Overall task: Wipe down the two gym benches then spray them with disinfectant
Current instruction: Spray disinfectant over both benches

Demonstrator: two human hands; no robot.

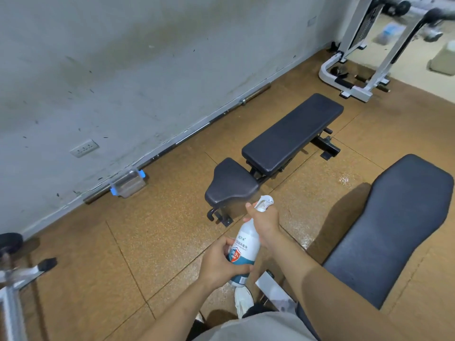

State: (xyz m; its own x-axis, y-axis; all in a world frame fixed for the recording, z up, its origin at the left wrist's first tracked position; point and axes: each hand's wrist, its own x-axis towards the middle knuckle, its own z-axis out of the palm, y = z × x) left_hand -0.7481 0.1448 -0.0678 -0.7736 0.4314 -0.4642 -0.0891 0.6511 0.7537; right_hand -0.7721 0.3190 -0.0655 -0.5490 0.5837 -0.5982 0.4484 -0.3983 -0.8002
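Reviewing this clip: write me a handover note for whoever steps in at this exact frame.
The left hand grips the spray bottle low on its body; the right hand holds its neck at the trigger. The bottle points toward the seat end of the far bench; the near bench lies at the right. No cloth is in view, so wiping may be finished, but this is unconfirmed. Left to do: spray both benches.
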